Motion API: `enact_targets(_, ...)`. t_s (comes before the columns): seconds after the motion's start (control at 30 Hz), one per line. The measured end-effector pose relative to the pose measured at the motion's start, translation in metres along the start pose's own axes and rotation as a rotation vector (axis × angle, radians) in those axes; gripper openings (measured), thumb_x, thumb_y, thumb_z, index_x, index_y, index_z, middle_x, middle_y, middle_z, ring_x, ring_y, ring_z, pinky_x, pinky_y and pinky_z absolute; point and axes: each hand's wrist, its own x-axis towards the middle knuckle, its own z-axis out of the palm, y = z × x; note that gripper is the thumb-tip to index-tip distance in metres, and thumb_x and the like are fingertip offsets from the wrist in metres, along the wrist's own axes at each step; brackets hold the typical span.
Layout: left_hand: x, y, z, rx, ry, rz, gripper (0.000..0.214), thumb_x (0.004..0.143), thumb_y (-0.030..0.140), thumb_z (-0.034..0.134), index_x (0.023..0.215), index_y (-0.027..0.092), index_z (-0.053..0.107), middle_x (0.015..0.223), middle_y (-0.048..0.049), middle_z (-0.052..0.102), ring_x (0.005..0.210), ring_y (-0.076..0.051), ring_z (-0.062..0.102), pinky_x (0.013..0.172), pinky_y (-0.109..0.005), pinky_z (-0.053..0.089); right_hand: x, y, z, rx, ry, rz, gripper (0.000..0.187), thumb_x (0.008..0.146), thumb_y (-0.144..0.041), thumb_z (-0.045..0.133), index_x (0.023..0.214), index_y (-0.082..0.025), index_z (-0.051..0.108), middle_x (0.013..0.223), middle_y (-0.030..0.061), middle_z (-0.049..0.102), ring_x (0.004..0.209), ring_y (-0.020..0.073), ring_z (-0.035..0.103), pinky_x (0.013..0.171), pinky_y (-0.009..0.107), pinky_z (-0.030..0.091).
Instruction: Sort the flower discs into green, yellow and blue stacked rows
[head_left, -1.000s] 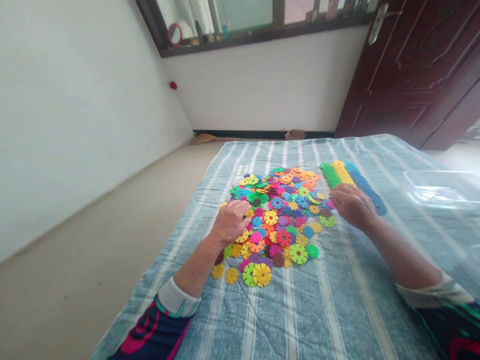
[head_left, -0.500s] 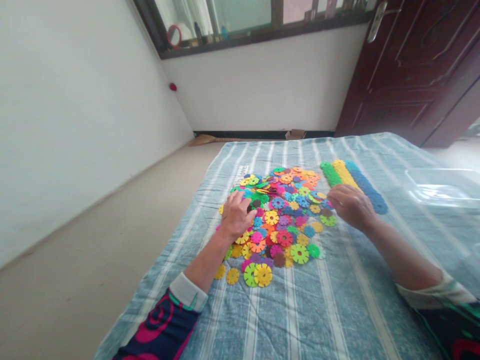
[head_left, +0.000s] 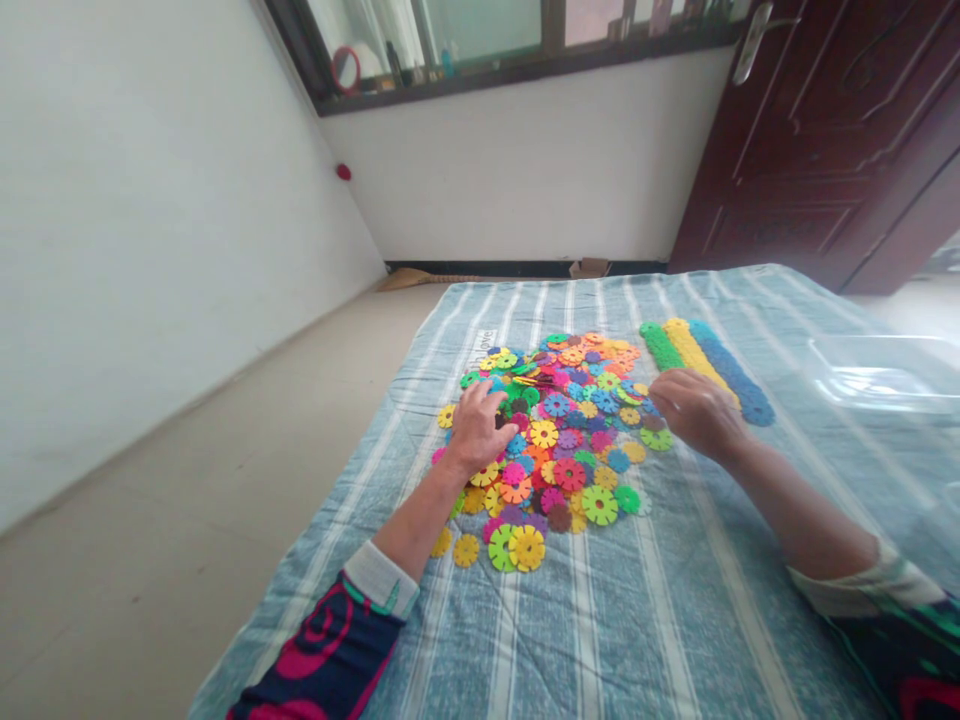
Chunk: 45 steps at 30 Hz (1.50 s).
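The left hand is pressing down with a wide grip on the heap of plastic snowflake discs lying on a striped quilt; the right hand is curling into a narrow grip just beside the stacked disc columns, and whether it is holding anything is hidden.

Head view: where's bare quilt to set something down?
Bare quilt runs between the disc pile and right forearm, and left of the pile past the left hand. Crowded: the pile itself, and around the right hand by the green, yellow and blue disc stacks.
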Motion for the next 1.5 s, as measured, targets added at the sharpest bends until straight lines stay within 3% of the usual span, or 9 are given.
enact_targets(0.13,-0.001,0.003,0.003,0.005,-0.009,-0.003,0.039,0.071,0.03,0.071,0.108,0.02,0.068,0.138,-0.0134,0.055,0.134,-0.039,0.043,0.109,-0.059,0.038,0.0,0.001,0.001,0.009,-0.02,-0.02,0.031,0.093,-0.019,0.047,0.069,-0.02,0.067,0.081,0.0081,0.067,0.082,0.0202,0.059,0.075,0.03,0.044)
enact_targets(0.5,-0.002,0.015,-0.007,-0.092,0.056,0.105,0.013,0.071,0.015,0.064,0.082,0.021,0.061,0.131,-0.0116,0.062,0.13,-0.03,0.05,0.113,-0.054,0.037,0.003,-0.007,0.0,0.058,-0.017,-0.011,0.031,0.093,-0.021,0.046,0.068,-0.021,0.065,0.078,0.008,0.065,0.08,0.0201,0.058,0.074,0.03,0.043)
enact_targets(0.67,-0.006,0.019,-0.004,-0.147,0.073,0.137,0.002,0.077,0.018,0.062,0.077,0.019,0.061,0.125,-0.0145,0.065,0.129,-0.029,0.052,0.112,-0.05,0.039,0.003,-0.013,0.001,0.039,-0.047,-0.011,0.037,0.097,-0.023,0.042,0.068,-0.02,0.065,0.075,0.0078,0.064,0.078,0.0193,0.057,0.075,0.03,0.043)
enact_targets(0.8,-0.008,0.023,-0.004,-0.179,0.066,0.153,0.006,0.08,0.02,0.061,0.075,0.02,0.059,0.121,-0.0114,0.067,0.127,-0.028,0.054,0.111,-0.051,0.041,0.003,-0.019,0.003,0.044,-0.047,-0.038,0.035,0.097,-0.022,0.043,0.072,-0.019,0.067,0.078,0.008,0.065,0.081,0.0196,0.058,0.078,0.031,0.043)
enact_targets(1.03,-0.012,0.036,-0.007,-0.137,0.076,0.258,0.012,0.08,0.012,0.057,0.072,0.02,0.059,0.093,-0.0067,0.073,0.096,-0.022,0.067,0.093,-0.041,0.049,0.006,-0.047,0.006,0.114,-0.09,-0.133,0.034,0.098,-0.019,0.042,0.076,-0.019,0.068,0.079,0.0079,0.066,0.085,0.0197,0.058,0.08,0.032,0.044)
enact_targets(1.2,-0.014,0.042,-0.008,-0.044,0.118,0.386,0.014,0.083,0.012,0.055,0.072,0.019,0.06,0.072,-0.0025,0.069,0.07,-0.017,0.063,0.076,-0.034,0.048,0.007,-0.07,0.011,0.183,-0.035,-0.187,0.029,0.098,-0.017,0.044,0.084,-0.018,0.069,0.08,0.0074,0.066,0.086,0.0197,0.058,0.08,0.034,0.046)
enact_targets(1.5,-0.02,0.058,-0.012,-0.126,0.197,0.501,0.013,0.086,0.012,0.056,0.076,0.019,0.061,0.077,-0.0046,0.071,0.078,-0.018,0.067,0.075,-0.032,0.054,0.01,-0.09,0.019,0.225,0.001,-0.231,0.024,0.1,-0.025,0.048,0.09,-0.017,0.068,0.084,0.0078,0.068,0.087,0.0192,0.058,0.079,0.032,0.045)
